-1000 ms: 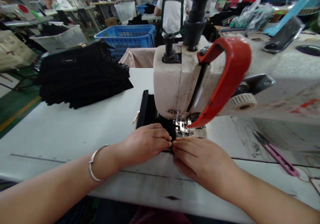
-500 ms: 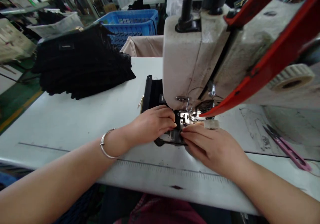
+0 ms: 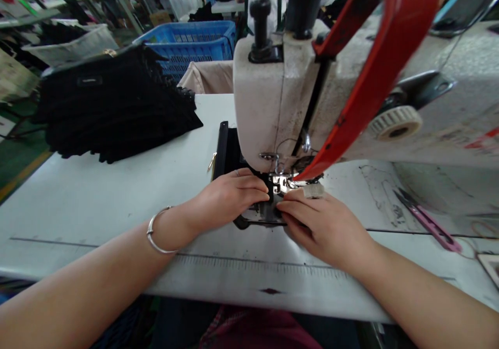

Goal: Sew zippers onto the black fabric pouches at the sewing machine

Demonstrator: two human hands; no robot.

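A black fabric pouch (image 3: 233, 151) with a gold zipper pull (image 3: 212, 160) along its left side lies on the sewing machine bed, partly hidden behind the machine head. My left hand (image 3: 230, 195) is closed on the near part of the pouch, fingers together, just left of the presser foot (image 3: 277, 183). Close in front of the foot, my right hand (image 3: 327, 224) pinches with its fingertips at the pouch's near edge; the exact hold is partly hidden. The metal needle area is lit from above.
A tall pile of black fabric pieces (image 3: 113, 110) sits on the table's left. Behind it stand a blue crate (image 3: 195, 37) and a cloth-lined bin (image 3: 210, 76). Pink-handled thread snips (image 3: 432, 224) lie at right. The red lever (image 3: 374, 68) hangs before the machine head; a person is beyond.
The view has swung slightly to the right, so the machine and table sit further left. Both hands stay by the presser foot, with the pouch in nearly the same place.
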